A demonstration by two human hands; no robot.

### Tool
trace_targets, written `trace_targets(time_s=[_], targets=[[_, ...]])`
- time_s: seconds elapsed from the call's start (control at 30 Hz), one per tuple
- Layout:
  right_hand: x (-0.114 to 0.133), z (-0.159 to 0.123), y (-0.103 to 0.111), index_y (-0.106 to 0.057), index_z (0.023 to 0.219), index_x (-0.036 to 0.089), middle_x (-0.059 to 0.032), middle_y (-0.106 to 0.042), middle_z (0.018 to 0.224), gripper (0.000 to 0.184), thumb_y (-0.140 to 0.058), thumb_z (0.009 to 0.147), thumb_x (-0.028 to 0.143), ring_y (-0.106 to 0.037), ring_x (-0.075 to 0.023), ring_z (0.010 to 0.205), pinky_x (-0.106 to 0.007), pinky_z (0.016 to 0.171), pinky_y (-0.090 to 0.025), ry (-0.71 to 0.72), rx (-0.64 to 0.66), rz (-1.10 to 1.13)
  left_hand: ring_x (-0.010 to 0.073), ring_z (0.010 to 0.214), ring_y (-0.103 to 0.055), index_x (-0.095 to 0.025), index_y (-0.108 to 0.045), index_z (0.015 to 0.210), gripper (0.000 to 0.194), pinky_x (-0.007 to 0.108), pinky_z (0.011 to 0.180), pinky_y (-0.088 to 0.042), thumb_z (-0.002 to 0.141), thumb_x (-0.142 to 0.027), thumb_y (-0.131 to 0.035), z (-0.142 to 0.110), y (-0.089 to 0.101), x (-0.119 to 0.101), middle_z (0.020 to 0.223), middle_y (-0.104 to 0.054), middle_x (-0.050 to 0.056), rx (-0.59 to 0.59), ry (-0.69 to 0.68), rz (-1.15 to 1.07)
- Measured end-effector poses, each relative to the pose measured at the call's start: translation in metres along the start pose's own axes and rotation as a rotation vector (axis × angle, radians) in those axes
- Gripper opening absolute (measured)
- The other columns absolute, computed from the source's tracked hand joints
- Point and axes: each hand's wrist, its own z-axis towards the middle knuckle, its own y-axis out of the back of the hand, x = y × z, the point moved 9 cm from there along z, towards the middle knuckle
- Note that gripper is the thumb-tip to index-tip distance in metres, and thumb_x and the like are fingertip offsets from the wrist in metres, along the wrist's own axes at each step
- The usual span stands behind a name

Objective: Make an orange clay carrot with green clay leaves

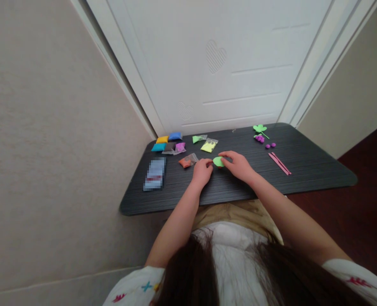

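Observation:
A flat, rounded piece of light green clay (218,161) is at the middle of the dark table, with a bit of orange just under its near edge. My right hand (238,165) pinches its right side between thumb and fingers. To the left of it, my left hand (203,171) is closed with the fingers curled; a small reddish spot shows at its fingertips, too small to name. Beside the left hand lies an opened clear bag with orange clay (186,161). Behind both hands are a bag of yellow clay (209,145) and a bag with green clay (198,138).
Packets of yellow-orange (162,139), blue (175,135), teal (158,147), and purple clay (180,147) sit back left, above a blurred phone-like object (155,174). At right are a green clover shape (260,128), purple balls (268,146) and pink sticks (279,163). A white door (220,85) stands behind.

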Motion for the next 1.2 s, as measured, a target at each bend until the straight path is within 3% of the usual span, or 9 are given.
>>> trace_targets(time_s=[0.1,0.23,0.67,0.9,1.1,1.2], targets=[[0.002,0.004,0.001,-0.061,0.097,0.021,-0.0033,-0.063,0.097,0.024,-0.048,0.077,0.024,-0.056,-0.0173,0.093,-0.033,0.085,-0.042,0.021,0.031,-0.025,0.0140,0.072,-0.053,-0.016,-0.062,0.089,0.024,0.027,0.071,-0.042,0.073,-0.016,-0.044,-0.001,0.013,-0.002,0.082,-0.060,0.005,-0.132,0.000,-0.102],[0.006,0.004,0.001,-0.062,0.094,0.021,-0.0030,-0.064,0.094,0.022,-0.048,0.077,0.026,-0.056,-0.0172,0.090,-0.032,0.083,-0.042,0.049,0.061,-0.057,0.0131,0.075,-0.053,-0.017,-0.061,0.089,0.021,0.026,0.074,-0.042,0.076,-0.021,-0.044,-0.004,0.021,-0.011,0.086,-0.059,0.004,-0.183,-0.074,-0.187],[0.012,0.002,0.008,-0.057,0.103,0.022,-0.0036,-0.060,0.101,0.027,-0.046,0.079,0.028,-0.054,-0.0166,0.094,-0.033,0.085,-0.042,0.083,0.010,-0.002,0.0137,0.077,-0.054,-0.017,-0.061,0.087,0.020,0.028,0.075,-0.043,0.076,-0.021,-0.045,-0.004,0.024,-0.008,0.085,-0.061,0.005,-0.207,-0.030,-0.190],[-0.014,-0.006,0.023,-0.058,0.102,0.022,-0.0041,-0.060,0.101,0.027,-0.042,0.080,0.027,-0.056,-0.0161,0.089,-0.033,0.079,-0.045,-0.030,-0.060,0.063,0.0149,0.083,-0.055,-0.018,-0.060,0.091,0.022,0.029,0.077,-0.042,0.079,-0.025,-0.043,-0.005,0.025,-0.013,0.092,-0.061,0.005,-0.183,-0.028,-0.227],[-0.018,-0.011,0.008,-0.052,0.111,0.024,-0.0043,-0.056,0.110,0.035,-0.048,0.076,0.025,-0.054,-0.0169,0.095,-0.033,0.078,-0.046,-0.034,0.054,0.119,0.0156,0.091,-0.054,-0.018,-0.057,0.101,0.027,0.028,0.080,-0.041,0.079,-0.025,-0.043,-0.003,0.019,-0.014,0.101,-0.059,0.006,-0.145,-0.053,-0.222],[-0.021,-0.010,0.006,-0.051,0.112,0.023,-0.0050,-0.055,0.110,0.038,-0.051,0.074,0.022,-0.054,-0.0177,0.095,-0.034,0.079,-0.046,-0.053,0.035,0.116,0.0164,0.093,-0.053,-0.018,-0.057,0.099,0.025,0.029,0.080,-0.040,0.078,-0.025,-0.044,-0.003,0.016,-0.009,0.100,-0.059,0.006,-0.139,-0.028,-0.173]])
